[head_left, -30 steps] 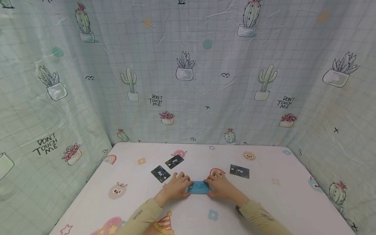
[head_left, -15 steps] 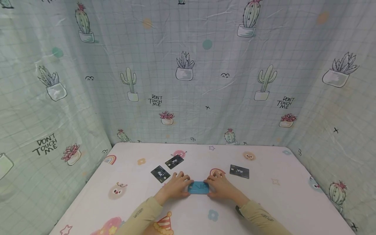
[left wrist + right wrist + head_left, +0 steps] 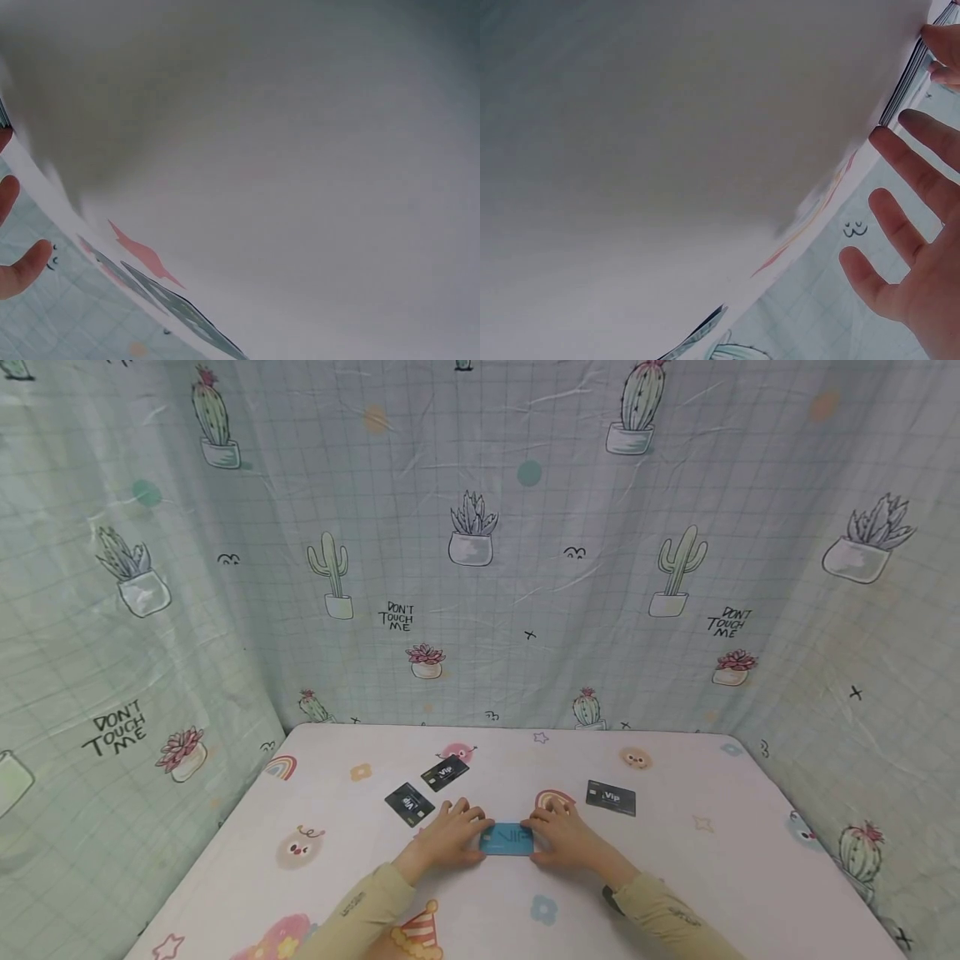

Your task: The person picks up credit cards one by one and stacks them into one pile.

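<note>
A blue card marked VIP lies face up at the front middle of the table, the top of a stack of cards. Its layered edge shows in the right wrist view, with fingertips at both ends. My left hand holds the left end between thumb and fingers. At the right end my right hand grips likewise, its thumb at the near corner. In the right wrist view its other fingers are spread off the stack. The left wrist view catches only a few left fingers and a sliver of the stack.
Two black Vip cards, one nearer and one farther, lie beyond my left hand. Another black card lies to the right. A dark object is mostly covered by my right sleeve. Cactus-print cloth surrounds the printed table.
</note>
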`<action>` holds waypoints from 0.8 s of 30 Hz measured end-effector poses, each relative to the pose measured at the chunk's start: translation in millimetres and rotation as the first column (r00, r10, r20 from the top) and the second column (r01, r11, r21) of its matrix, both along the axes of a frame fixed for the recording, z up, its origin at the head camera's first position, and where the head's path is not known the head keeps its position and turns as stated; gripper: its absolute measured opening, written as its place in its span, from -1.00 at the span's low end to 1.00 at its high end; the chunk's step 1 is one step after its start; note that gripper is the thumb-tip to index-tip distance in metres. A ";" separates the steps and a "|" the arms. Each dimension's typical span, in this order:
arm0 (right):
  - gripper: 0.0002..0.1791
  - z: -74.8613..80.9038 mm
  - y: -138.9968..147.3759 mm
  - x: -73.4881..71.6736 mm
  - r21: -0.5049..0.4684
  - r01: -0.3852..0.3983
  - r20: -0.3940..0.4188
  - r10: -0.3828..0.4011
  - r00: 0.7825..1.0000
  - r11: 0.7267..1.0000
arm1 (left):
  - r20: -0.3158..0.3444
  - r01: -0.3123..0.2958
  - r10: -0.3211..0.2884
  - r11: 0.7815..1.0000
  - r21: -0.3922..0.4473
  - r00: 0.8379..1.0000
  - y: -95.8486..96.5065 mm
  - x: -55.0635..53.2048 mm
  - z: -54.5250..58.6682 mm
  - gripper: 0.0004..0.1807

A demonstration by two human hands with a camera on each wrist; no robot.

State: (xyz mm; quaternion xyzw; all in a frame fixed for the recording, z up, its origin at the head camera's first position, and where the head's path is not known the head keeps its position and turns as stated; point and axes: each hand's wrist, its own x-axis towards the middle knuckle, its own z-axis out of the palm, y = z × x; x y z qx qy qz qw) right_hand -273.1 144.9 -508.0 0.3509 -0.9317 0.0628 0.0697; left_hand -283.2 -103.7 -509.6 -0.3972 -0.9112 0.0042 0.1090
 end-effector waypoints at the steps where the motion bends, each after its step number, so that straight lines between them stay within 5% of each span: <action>1: -0.46 0.1 0.1 0.3 0.001 0.002 0.002 -0.002 1.000 1.000 | 0.004 -0.005 0.005 1.000 -0.003 1.000 0.2 -0.1 -0.1 -0.45; 16: -0.44 4.1 5.5 5.1 -0.017 0.024 0.029 -0.024 0.999 1.000 | 0.051 -0.002 0.001 1.000 0.022 0.999 1.8 -0.7 4.2 -0.43; 24: -0.40 2.2 11.2 8.3 -0.012 0.076 0.117 -0.074 0.990 0.997 | 0.099 -0.029 0.027 0.999 0.017 0.995 1.9 -2.3 2.8 -0.42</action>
